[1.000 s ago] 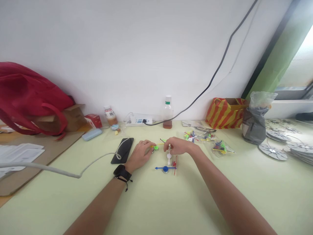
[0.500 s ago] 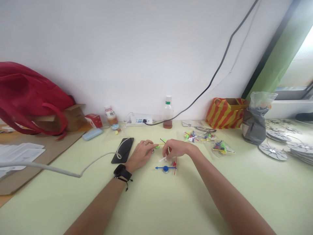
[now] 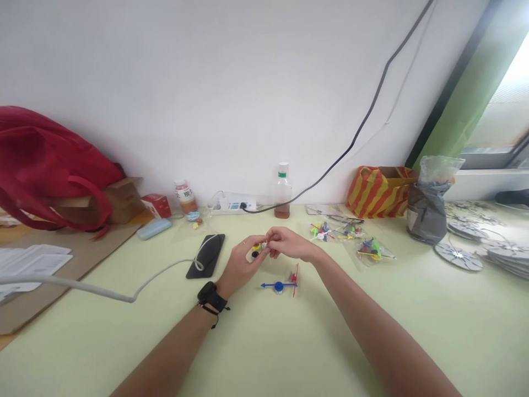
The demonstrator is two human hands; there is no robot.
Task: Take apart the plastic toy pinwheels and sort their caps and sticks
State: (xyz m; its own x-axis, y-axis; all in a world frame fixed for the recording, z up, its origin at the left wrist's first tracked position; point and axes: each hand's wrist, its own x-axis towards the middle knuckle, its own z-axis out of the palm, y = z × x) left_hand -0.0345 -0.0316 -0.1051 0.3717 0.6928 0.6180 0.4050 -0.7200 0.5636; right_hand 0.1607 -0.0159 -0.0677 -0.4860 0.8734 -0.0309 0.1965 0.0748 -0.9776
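Note:
My left hand (image 3: 243,263), with a black watch on its wrist, meets my right hand (image 3: 286,243) above the table. Thumbs and fingers of both hands pinch together at one spot, around something small and pale that is mostly hidden. Small yellow and black round pieces (image 3: 255,252) show beside my left fingers; I cannot tell whether they are held or lie behind. Nearer to me, a blue plastic arrow spinner (image 3: 279,286) with a round hub lies on the table. Its tail end touches or overlaps a red arrow spinner (image 3: 293,279).
A black phone (image 3: 205,256) with a cable across it lies left of my hands. Bags of coloured plastic pieces (image 3: 374,250) lie to the right, near stacked grey discs (image 3: 458,257). Along the wall stand a bottle (image 3: 282,193), a power strip (image 3: 235,205) and a striped bag (image 3: 378,193).
My right hand has moved up and left, away from above the blue spinner, to meet my left hand. The white stick seen under my right fingers before is no longer visible there.

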